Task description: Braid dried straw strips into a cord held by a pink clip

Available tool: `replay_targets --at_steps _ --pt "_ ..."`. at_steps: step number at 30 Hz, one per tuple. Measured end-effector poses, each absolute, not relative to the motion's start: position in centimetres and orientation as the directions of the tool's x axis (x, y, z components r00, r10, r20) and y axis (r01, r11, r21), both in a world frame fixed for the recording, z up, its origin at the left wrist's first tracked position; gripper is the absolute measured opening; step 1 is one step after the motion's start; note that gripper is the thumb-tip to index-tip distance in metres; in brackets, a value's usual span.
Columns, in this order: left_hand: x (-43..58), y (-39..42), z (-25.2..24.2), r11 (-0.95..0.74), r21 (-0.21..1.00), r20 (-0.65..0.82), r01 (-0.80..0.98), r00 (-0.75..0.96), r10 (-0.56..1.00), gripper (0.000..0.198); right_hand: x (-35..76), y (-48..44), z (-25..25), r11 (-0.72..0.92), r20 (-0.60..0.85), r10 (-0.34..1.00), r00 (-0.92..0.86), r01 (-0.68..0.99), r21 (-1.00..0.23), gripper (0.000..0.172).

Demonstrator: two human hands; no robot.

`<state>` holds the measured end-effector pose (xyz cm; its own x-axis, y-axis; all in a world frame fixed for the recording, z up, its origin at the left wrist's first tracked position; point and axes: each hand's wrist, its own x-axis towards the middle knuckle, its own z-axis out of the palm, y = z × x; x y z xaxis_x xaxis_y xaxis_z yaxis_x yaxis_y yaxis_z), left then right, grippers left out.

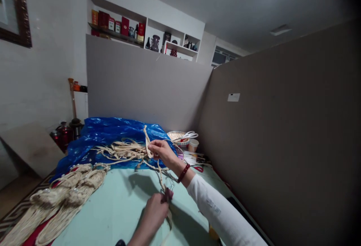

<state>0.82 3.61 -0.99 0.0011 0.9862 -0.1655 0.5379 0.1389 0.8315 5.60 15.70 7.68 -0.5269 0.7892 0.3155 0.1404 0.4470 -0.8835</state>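
My right hand [161, 150] is raised over the pale green table [118, 208] and pinches a flat pale straw strip [147, 141] that runs up past my fingers. My left hand [154, 213] is closed low down on a small dark bundle [168, 194] where several straw strands [160, 174] come together. The strands stretch between both hands. A loose heap of the same straw [121, 150] lies just beyond my right hand. A dark red bead bracelet [183, 173] sits on my right wrist above a white sleeve.
Braided straw ropes [60, 201] lie along the table's left side. A blue plastic bag [109, 133] is bunched at the back. Scissors [188, 135] rest on a small woven basket [174, 136] beside a cup [193, 145]. Grey partition boards [270, 133] close off the back and right.
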Motion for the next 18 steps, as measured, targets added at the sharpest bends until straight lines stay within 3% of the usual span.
replay_targets --at_steps 4,8,14,18 --pt "0.8 3.4 -0.8 0.103 0.831 -0.133 0.547 0.015 0.991 0.024 8.0 13.1 6.5 0.445 0.248 0.790 -0.561 0.246 -0.861 0.025" --pt "0.8 3.2 -0.7 0.102 0.836 -0.124 0.539 0.005 0.992 0.022 7.9 13.6 6.7 0.501 0.214 0.810 -0.546 0.456 -0.735 0.010" --pt "0.8 3.0 -0.6 0.123 0.860 -0.134 0.496 -0.015 0.991 0.023 2.8 17.6 8.6 0.577 0.313 0.812 -0.492 0.756 -0.310 0.022" --pt "1.0 3.3 -0.7 0.145 0.885 -0.168 0.442 0.013 0.986 0.027 -1.8 18.8 7.8 0.652 0.368 0.715 -0.594 0.757 -0.044 0.029"
